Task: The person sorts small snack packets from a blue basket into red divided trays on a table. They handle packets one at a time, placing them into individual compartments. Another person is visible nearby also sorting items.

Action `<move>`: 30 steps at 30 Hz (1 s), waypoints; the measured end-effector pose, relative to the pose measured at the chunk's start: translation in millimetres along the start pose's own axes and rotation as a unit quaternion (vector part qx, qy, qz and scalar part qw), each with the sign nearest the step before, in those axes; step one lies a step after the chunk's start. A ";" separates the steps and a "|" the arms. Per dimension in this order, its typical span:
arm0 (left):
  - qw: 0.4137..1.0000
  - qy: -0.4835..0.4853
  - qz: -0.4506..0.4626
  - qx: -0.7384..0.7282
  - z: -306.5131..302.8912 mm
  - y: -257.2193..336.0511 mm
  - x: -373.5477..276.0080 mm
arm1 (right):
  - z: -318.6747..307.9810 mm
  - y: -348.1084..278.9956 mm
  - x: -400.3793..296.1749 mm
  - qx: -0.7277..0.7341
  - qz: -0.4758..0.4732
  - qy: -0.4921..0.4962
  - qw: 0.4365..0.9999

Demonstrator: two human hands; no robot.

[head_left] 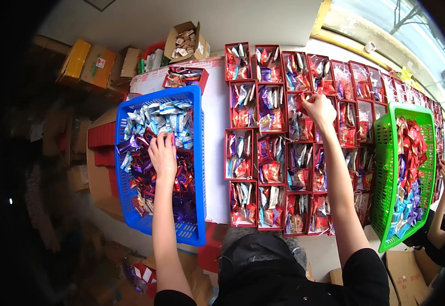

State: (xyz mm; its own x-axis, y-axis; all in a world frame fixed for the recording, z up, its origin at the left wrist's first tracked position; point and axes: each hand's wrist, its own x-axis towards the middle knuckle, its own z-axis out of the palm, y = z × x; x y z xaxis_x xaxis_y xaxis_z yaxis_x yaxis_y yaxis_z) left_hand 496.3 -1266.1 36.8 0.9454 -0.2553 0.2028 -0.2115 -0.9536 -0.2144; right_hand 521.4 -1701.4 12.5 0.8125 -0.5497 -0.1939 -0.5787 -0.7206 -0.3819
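Note:
My left hand (162,157) reaches into a blue plastic basket (200,179), its fingers down among dark purple and red wrapped packets (184,172). Whether it grips one is hidden under the fingers. Light blue and white packets (176,122) fill the far end of this basket. To the right, my right hand (321,109) pinches a red packet (300,103) above rows of open red boxes. Directly below that hand is a box (300,126) with upright sachets and red packets inside. Most nearby boxes hold a similar mix, including a front-row box (243,202).
A green basket (384,153) of red, blue and purple packets stands at the right. Beyond it are another person's hands (444,174). A filled red box (203,81) sits behind the blue basket. Cardboard cartons (96,65) crowd the left, and a carton of small pieces (201,48) stands behind.

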 end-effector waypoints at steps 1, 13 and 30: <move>1.000 0.023 -0.016 0.005 5.0 0.0 3.6 | -7.1 1.4 -3.4 0.019 0.003 0.016 1.000; 0.648 0.025 -0.117 -0.752 -54.2 181.9 81.6 | -46.4 61.2 -45.3 0.353 0.053 0.025 0.934; 0.954 -0.182 0.127 -0.199 -14.0 344.6 141.6 | -54.6 112.6 -81.8 0.310 0.070 0.074 0.945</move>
State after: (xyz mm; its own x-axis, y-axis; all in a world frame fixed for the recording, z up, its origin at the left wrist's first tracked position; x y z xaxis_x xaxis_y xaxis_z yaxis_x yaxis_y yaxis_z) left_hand 553.8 -1633.0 5.0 0.8594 -0.4825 -0.1688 -0.4539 -0.8722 0.1825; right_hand 386.0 -1760.6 34.6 0.6859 -0.7073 -0.1714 -0.4907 -0.2756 -0.8266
